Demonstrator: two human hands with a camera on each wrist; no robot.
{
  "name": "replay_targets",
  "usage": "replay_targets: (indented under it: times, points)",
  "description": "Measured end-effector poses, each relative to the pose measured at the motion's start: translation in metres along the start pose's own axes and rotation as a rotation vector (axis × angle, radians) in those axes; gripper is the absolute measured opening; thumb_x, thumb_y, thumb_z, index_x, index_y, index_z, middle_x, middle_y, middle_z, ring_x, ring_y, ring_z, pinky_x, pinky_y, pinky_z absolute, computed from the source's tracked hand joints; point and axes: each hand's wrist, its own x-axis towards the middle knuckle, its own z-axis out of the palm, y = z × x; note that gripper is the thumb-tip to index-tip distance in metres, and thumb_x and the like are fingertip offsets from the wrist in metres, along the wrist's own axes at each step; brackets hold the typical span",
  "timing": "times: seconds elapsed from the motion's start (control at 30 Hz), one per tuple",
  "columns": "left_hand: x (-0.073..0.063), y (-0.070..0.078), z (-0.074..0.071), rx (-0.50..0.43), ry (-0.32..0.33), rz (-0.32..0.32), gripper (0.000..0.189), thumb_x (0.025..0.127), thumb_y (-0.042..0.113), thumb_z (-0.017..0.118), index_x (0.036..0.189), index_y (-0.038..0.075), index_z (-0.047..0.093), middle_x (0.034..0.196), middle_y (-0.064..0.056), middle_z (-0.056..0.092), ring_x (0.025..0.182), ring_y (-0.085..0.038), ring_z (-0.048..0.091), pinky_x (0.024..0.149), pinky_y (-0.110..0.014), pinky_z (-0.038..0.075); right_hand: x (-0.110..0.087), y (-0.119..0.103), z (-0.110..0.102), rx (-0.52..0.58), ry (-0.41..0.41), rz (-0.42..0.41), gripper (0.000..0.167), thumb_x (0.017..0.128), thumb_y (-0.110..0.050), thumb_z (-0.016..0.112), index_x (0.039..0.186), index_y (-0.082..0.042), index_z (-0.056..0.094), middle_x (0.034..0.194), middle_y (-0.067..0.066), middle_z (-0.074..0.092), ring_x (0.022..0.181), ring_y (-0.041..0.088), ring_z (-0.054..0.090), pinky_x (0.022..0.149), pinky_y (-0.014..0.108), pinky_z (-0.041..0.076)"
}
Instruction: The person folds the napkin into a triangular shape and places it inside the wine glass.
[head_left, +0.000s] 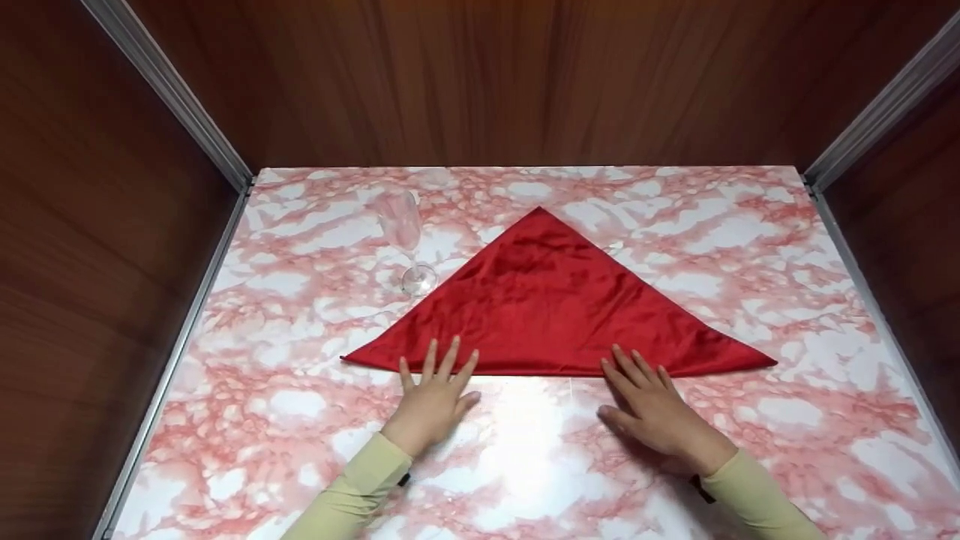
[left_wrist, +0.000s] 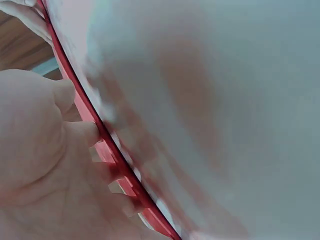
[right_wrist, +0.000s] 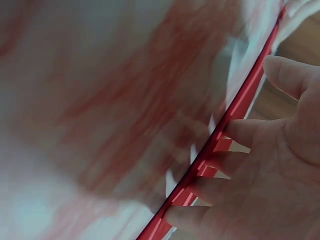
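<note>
A red satin cloth, folded into a triangle, lies with its long edge toward me and its point at the far side. My left hand has its fingers spread and straight, with the fingertips over the left part of that near edge. Over the right part, my right hand lies with extended fingers on the cloth's edge, the thumb off it. Both wrist views show the palms from below, the fingers reaching the red folded edge. Beside the cloth's left slope stands a clear stemmed glass, its foot close to the fabric.
The table has a red and white marbled surface. Dark wood panels enclose it at the back and both sides, with metal strips along the corners. A bright light reflection shows between the hands.
</note>
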Motion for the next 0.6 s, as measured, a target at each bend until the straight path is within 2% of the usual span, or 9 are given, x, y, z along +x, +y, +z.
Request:
replay_targets:
  times: [0.23,0.43,0.6]
  points:
    - [-0.008,-0.025,-0.005,0.011,0.017,-0.06,0.062,0.098,0.053,0.04,0.153,0.03,0.022,0.16,-0.006,0.004,0.142,-0.041,-0.001,0.099,-0.075,0.0,-0.011,0.02,-0.009,0.029,0.036,0.062,0.072,0.094,-0.046,0.056,0.149,-0.006,0.032,0.156,0.019,0.015,0.14,0.045,0.008,0.106,0.067,0.007]
    - [-0.014,-0.046,-0.012,-0.04,0.021,-0.142,0.059,0.099,0.052,0.037,0.152,0.032,0.021,0.16,-0.005,0.002,0.143,-0.039,-0.004,0.102,-0.072,-0.001,-0.022,0.042,-0.021,0.066,0.073,0.107,0.072,0.094,-0.042,0.057,0.147,-0.001,0.032,0.154,0.026,0.013,0.138,0.051,0.007,0.106,0.067,0.008]
    - [-0.019,-0.058,-0.013,-0.067,0.051,-0.144,0.058,0.1,0.047,0.04,0.152,0.028,0.024,0.159,-0.009,0.006,0.143,-0.04,-0.001,0.104,-0.07,0.001,-0.033,0.059,-0.03,0.099,0.079,0.169,0.073,0.094,-0.041,0.057,0.147,0.002,0.03,0.153,0.031,0.01,0.136,0.054,0.004,0.106,0.067,0.007]
